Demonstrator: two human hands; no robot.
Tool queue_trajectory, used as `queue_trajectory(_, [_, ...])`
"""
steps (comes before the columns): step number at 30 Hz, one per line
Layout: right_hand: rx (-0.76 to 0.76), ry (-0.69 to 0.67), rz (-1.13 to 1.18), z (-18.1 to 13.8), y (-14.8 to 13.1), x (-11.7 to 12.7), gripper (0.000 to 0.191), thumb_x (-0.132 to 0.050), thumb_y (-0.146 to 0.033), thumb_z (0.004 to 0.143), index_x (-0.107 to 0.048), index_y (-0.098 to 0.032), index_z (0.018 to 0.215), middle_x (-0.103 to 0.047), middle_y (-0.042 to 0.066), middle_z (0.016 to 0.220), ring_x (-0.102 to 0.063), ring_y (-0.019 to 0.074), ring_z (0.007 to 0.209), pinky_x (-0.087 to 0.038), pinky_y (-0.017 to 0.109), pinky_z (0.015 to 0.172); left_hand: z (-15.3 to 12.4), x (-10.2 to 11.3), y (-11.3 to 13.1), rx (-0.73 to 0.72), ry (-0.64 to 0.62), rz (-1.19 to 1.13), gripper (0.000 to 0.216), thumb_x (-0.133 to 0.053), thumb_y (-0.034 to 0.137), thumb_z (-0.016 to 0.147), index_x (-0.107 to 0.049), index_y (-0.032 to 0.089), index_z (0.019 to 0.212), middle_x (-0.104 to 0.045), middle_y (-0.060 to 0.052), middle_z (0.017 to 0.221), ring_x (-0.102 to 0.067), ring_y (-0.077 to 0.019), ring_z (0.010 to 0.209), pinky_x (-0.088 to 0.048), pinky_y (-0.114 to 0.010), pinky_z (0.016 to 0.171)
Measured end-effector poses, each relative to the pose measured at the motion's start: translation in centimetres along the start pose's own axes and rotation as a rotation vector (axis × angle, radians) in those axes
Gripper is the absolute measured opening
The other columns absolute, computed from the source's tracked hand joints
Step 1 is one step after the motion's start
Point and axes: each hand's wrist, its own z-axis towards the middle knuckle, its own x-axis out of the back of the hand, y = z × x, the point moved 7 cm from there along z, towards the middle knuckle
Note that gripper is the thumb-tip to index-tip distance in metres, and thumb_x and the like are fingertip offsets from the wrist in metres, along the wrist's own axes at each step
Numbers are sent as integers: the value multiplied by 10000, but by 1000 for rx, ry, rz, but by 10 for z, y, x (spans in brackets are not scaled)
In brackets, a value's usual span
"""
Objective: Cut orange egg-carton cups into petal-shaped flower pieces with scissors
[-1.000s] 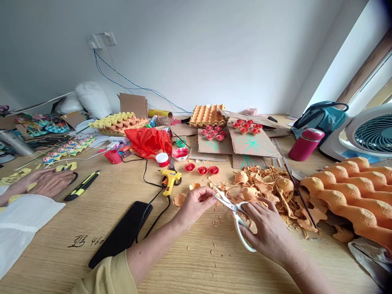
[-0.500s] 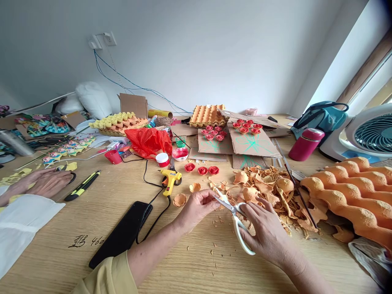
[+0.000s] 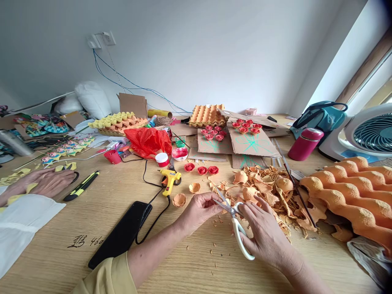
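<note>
My left hand (image 3: 204, 209) is closed in a pinch at the middle of the table. At its fingertips is a small piece of orange egg carton (image 3: 226, 201), mostly hidden by fingers and blades. White-handled scissors (image 3: 241, 241) are in my right hand (image 3: 263, 230), its fingers through the loops. Their blades are parted and point left at the piece. Left of my left hand sit two cut petal-edged egg cups (image 3: 179, 200). Beyond are three red-painted carton flowers (image 3: 202, 170). Carton scraps (image 3: 266, 188) lie heaped behind my right hand.
A yellow glue gun (image 3: 171, 179) with its cord and a black phone (image 3: 119, 237) lie left of my forearm. An orange egg tray (image 3: 352, 192) stands right, beside a thin dark stick (image 3: 301, 200). At far left, a co-worker's hands (image 3: 52, 183) hold dark-handled scissors near a utility knife (image 3: 82, 185).
The scissor blades have spread wider and the handles have shifted slightly in my right hand. My left fingertips have moved a little right, towards the blades.
</note>
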Motion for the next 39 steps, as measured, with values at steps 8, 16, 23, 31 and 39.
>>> queue_trajectory(8, [35,5,27,-1,-2,-2,166,-594,-286,865,-453,-225,927,-530,-22,790,-534,188,729,-282,523,1040,-1,-2,1,1,-33,-25,185,-786,331,795,-746,163,861,-716,-15,865,-625,-127,843,-465,-255,830])
queue_trajectory(16, [40,-13,85,-2,-4,-1,148,-551,-297,913,-421,-229,896,-508,-30,771,-531,182,712,-286,512,1016,-1,-5,3,3,-74,-83,133,-772,287,812,-752,171,873,-727,-13,874,-639,-125,867,-471,-253,871])
queue_trajectory(23, [56,-5,94,-2,-4,-1,186,-547,-320,938,-401,-229,869,-502,-39,751,-520,170,681,-313,482,987,1,-3,3,-37,-71,-52,118,-773,264,810,-747,164,865,-720,-16,866,-640,-119,844,-486,-242,848])
queue_trajectory(31, [64,-3,54,-1,-4,-1,156,-541,-318,937,-418,-229,900,-520,-29,765,-526,178,689,-312,490,985,-1,-3,7,-64,-63,23,157,-776,295,803,-732,149,838,-701,-20,834,-635,-126,815,-498,-253,827])
queue_trajectory(39, [50,-10,51,-1,-5,0,158,-560,-318,896,-431,-232,929,-521,-21,778,-537,199,712,-301,514,998,-2,-5,5,-48,-53,43,233,-782,363,789,-720,141,823,-708,-37,837,-644,-145,822,-507,-272,821])
